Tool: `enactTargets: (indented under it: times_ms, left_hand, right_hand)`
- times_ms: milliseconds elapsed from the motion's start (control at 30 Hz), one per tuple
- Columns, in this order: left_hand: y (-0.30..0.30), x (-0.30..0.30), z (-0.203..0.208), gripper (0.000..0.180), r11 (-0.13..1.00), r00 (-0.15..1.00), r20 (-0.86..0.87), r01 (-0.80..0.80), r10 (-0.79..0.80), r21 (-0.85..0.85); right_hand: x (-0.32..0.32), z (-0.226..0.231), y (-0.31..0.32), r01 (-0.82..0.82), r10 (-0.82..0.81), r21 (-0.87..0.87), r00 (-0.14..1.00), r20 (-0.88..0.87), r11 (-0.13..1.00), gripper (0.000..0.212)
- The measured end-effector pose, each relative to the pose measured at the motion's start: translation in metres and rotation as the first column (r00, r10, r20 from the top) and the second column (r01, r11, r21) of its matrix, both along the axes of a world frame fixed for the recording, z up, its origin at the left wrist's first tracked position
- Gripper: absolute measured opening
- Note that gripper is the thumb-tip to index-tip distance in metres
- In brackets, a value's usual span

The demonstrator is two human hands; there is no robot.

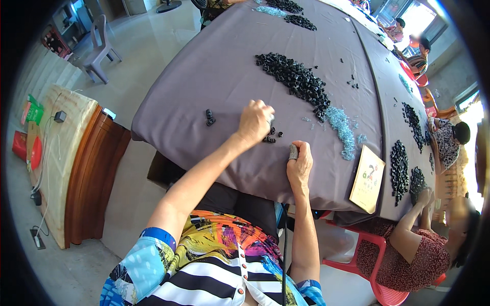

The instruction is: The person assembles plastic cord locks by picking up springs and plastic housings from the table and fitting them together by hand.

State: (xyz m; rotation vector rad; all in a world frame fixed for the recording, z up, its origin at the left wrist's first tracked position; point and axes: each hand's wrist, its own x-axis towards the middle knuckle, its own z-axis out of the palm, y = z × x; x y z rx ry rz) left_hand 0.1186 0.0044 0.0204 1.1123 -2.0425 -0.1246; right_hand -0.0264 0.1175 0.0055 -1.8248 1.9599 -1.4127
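My left hand (255, 123) is closed, fingers curled, just above the grey-brown tablecloth; whatever it grips is hidden. Beside its fingertips lie several small black plastic pieces (271, 138). To the right, my right hand (301, 166) is curled closed near the table's front edge, with a grey wrap (293, 151) on its thumb. I cannot make out anything held in it. Beyond both hands spreads a long heap of black plastic pieces (296, 79). A pile of small pale-blue, spring-like coils (340, 130) adjoins its near end. A few black pieces (210, 118) sit apart on the left.
A cream-coloured booklet (367, 179) lies at the right by a seam in the cloth. More black heaps (399, 171) are farther right, where a person in a dark red patterned dress (408, 255) works. A wooden cabinet (84, 173) and a plastic chair (99, 51) stand left.
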Motion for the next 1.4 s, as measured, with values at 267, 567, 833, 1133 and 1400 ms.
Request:
enactTargets:
  times_ms: [267,567,833,1133,1400]
  left_hand:
    - [-0.035,0.006,0.007,0.009,0.965,0.995,0.098,-0.034,0.008,0.259]
    - [-0.038,-0.011,0.006,0.009,0.946,0.983,0.182,-0.053,-0.006,0.319]
    - [-0.02,-0.011,0.011,0.008,0.948,0.974,0.214,0.0,-0.071,0.317]
    - [-0.021,-0.027,0.005,0.011,0.919,0.955,0.283,-0.034,-0.086,0.393]
    - [-0.02,0.015,0.018,0.009,0.948,0.996,0.014,0.074,-0.083,0.31]
  right_hand:
    - [0.001,0.003,0.0,0.022,-0.022,0.051,1.0,0.001,0.998,0.018]
    - [0.0,-0.001,-0.002,0.003,-0.002,0.031,1.0,-0.031,1.0,0.016]
    - [-0.001,0.003,-0.003,-0.012,0.012,0.012,0.999,-0.038,1.0,0.018]
    - [0.004,0.001,-0.002,-0.018,0.019,0.02,0.998,-0.054,1.0,0.022]
    - [0.001,0.002,-0.002,-0.024,0.025,0.023,0.998,-0.054,0.999,0.023]
